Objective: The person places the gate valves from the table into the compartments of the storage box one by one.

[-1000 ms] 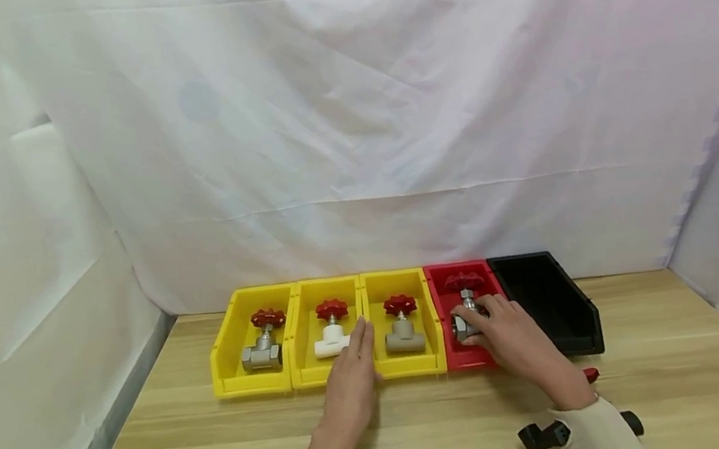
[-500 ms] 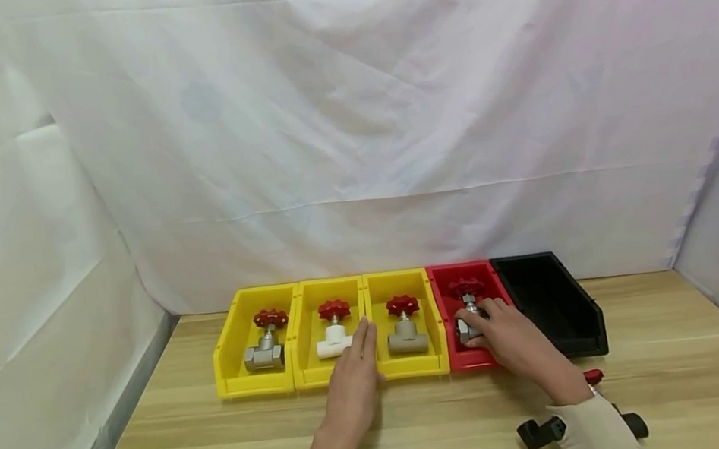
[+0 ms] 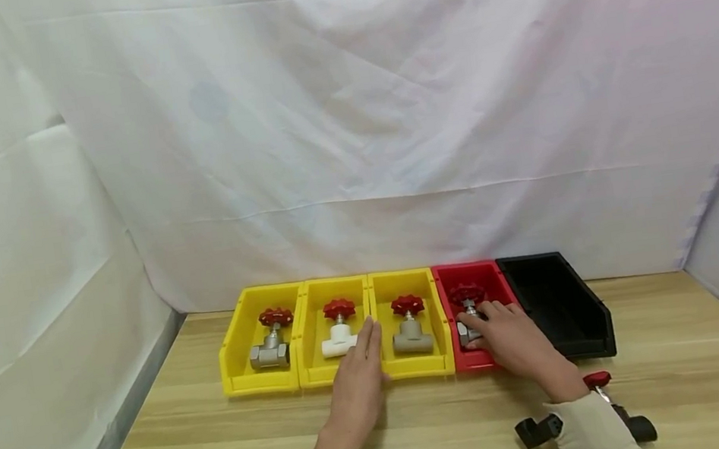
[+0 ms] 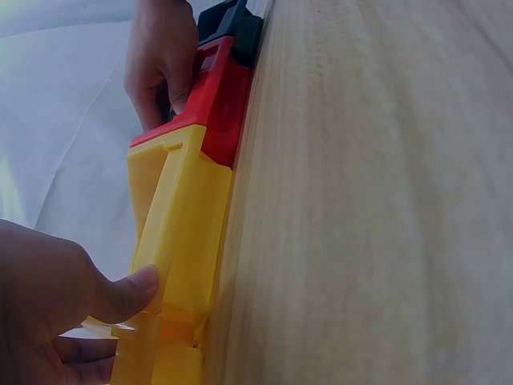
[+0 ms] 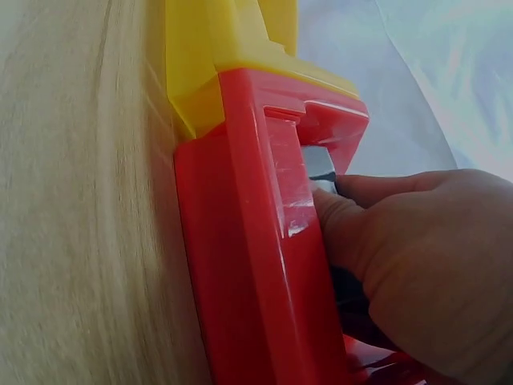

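My right hand (image 3: 516,333) reaches into the red bin (image 3: 455,355) and grips a metal valve (image 3: 465,332) by its body. The valve's dark red handwheel points to the back of the bin; part of the body is hidden by the fingers. In the right wrist view, thumb and fingers hold its metal end (image 5: 319,163). My left hand (image 3: 358,386) rests with straight fingers on the divider between the middle yellow bin (image 3: 315,376) and the right yellow bin (image 3: 418,366). Its thumb touches the yellow front edge in the left wrist view.
Red-wheeled valves lie in the yellow bins: metal (image 3: 270,355), white (image 3: 340,340) and grey-beige (image 3: 412,337). A black bin (image 3: 600,342) stands at the right end. Near the right sleeve lie a black fitting (image 3: 536,431) and a red-handled part (image 3: 597,380). White cloth (image 3: 345,119) hangs behind.
The handwheel of the valve in my right hand has come down slightly in the red bin. My left hand stays at the divider. The head view has shifted slightly.
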Demonstrator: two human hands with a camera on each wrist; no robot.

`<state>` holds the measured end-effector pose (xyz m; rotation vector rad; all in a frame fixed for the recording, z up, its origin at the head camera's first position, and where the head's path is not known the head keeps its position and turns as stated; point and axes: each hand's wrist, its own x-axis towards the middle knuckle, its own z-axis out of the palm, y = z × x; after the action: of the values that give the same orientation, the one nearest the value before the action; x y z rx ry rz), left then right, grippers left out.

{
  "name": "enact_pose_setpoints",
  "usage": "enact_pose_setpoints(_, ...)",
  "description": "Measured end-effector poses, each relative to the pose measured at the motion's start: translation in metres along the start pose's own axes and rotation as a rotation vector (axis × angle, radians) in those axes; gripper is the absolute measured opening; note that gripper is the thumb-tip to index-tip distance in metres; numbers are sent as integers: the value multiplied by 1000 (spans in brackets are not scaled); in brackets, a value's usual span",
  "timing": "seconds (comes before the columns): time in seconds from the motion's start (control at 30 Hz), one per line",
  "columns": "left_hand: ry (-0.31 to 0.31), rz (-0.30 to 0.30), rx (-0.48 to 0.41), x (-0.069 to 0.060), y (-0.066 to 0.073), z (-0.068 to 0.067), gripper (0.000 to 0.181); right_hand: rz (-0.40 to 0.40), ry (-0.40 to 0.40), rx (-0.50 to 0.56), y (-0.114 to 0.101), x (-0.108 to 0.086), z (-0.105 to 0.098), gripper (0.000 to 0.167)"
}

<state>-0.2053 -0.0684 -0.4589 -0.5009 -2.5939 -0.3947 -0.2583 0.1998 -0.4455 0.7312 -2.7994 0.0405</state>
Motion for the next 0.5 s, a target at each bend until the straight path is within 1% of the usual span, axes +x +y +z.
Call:
enact_pose_setpoints(0.27, -12, -1, 4, 0, 0, 1, 76, 35, -37, 9, -2, 1, -3, 42)
enact_pose_setpoints(0.5, 1, 0, 14, 0, -2, 3, 75, 31, -32, 16, -2, 2, -3, 40)
